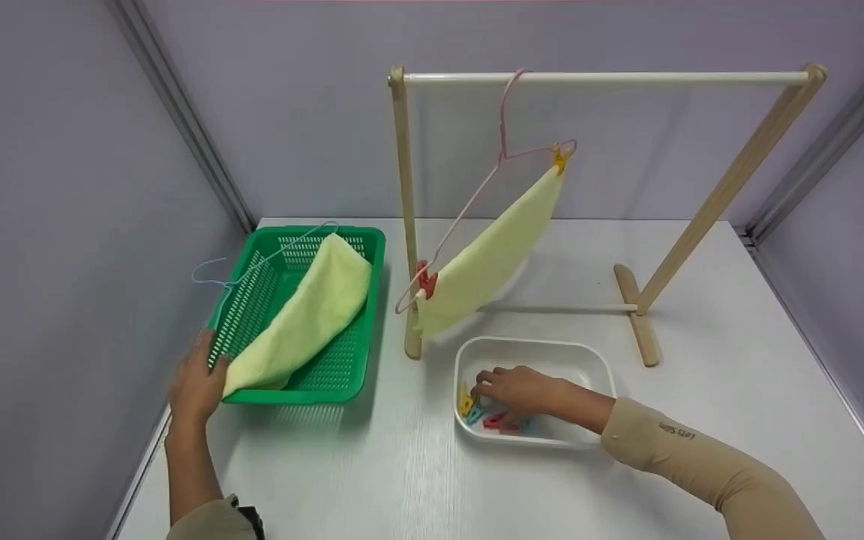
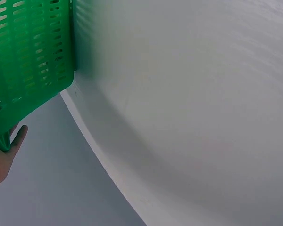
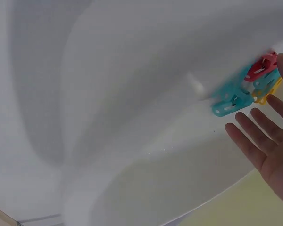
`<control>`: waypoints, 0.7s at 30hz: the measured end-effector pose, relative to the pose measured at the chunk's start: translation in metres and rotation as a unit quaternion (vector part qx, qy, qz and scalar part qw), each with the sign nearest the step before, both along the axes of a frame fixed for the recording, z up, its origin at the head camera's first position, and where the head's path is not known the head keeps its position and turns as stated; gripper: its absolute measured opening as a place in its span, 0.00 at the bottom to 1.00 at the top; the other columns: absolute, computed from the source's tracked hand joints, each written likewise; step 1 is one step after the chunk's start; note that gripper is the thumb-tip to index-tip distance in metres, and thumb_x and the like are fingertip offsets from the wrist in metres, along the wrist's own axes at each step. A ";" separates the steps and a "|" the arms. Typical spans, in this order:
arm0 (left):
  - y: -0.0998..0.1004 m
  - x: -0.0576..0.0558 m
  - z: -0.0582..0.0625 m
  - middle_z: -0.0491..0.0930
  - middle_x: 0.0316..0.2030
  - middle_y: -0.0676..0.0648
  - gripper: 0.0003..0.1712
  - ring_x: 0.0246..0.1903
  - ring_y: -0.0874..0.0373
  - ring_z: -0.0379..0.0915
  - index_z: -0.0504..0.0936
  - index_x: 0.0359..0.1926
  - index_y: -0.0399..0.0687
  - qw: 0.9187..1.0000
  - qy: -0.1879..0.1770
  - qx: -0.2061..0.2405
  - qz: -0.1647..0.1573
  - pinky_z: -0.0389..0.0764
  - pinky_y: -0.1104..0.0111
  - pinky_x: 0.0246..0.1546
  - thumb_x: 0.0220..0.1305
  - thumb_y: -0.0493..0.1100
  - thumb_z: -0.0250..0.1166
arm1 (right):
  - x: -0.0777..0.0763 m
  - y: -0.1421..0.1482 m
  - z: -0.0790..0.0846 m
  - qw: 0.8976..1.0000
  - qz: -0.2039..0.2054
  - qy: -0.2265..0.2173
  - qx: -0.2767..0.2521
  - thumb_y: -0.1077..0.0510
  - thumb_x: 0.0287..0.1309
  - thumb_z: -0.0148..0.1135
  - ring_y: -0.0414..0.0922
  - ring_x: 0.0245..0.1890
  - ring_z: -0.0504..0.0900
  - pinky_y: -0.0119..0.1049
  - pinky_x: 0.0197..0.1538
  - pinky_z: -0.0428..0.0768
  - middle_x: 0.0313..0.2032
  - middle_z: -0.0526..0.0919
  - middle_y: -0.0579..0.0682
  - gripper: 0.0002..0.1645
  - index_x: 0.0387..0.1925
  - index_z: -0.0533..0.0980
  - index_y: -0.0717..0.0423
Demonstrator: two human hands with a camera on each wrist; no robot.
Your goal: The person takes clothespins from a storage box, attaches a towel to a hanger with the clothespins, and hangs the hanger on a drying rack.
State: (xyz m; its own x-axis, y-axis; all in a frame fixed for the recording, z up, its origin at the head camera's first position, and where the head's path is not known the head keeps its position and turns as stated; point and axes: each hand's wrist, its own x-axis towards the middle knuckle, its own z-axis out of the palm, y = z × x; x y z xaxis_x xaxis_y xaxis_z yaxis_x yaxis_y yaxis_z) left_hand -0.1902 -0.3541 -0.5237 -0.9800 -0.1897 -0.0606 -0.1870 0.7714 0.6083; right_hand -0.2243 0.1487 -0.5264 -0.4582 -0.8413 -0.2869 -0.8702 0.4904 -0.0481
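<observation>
As the left hand (image 1: 198, 382) sits at the corner of a green plastic basket (image 1: 297, 397), grip impossible to tell from here, there's the right hand (image 1: 520, 388), grip wide, down by coloured plastic clips (image 3: 233, 104) inside the oblong white tray (image 1: 563, 364); behind, a pale-yellow cloth (image 1: 492, 259) hangs from a thin pink hanger (image 1: 504, 155).

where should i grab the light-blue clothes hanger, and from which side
Probably the light-blue clothes hanger by its neck, coming from the left: its hook juts past the left rim of the green basket, clear of the yellow cloth inside.
</observation>
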 end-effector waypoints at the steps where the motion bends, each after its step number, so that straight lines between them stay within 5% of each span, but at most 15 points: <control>1: 0.000 0.000 0.000 0.41 0.69 0.36 0.34 0.62 0.30 0.40 0.40 0.71 0.45 1.000 -0.001 -0.001 0.000 0.45 0.32 0.51 0.72 0.52 0.38 | 0.001 -0.001 -0.001 1.000 0.004 -0.001 0.001 0.45 0.44 0.72 0.46 0.42 0.73 0.37 0.30 0.76 0.51 0.70 0.51 0.35 0.55 0.70 0.48; 12: 0.000 0.000 0.002 0.40 0.69 0.38 0.33 0.63 0.30 0.38 0.39 0.72 0.47 1.000 -0.005 0.004 0.001 0.44 0.33 0.52 0.72 0.52 0.39 | 0.000 -0.006 -0.002 1.000 0.001 -0.002 -0.012 0.53 0.47 0.69 0.43 0.31 0.71 0.34 0.24 0.71 0.38 0.71 0.48 0.22 0.44 0.73 0.52; 17: 0.001 0.001 0.002 0.41 0.69 0.36 0.33 0.62 0.30 0.41 0.41 0.72 0.46 1.000 0.009 0.010 0.003 0.46 0.34 0.52 0.72 0.51 0.39 | -0.002 -0.009 -0.003 1.000 -0.027 -0.012 0.003 0.55 0.43 0.70 0.42 0.28 0.69 0.33 0.23 0.69 0.33 0.68 0.46 0.22 0.40 0.70 0.53; 21: 0.002 0.002 0.001 0.42 0.69 0.37 0.33 0.62 0.30 0.40 0.41 0.72 0.47 1.000 0.002 0.011 0.010 0.45 0.33 0.52 0.72 0.52 0.39 | -0.001 -0.009 -0.001 1.000 -0.012 0.016 -0.004 0.54 0.47 0.69 0.42 0.29 0.71 0.33 0.23 0.72 0.33 0.70 0.47 0.21 0.41 0.71 0.55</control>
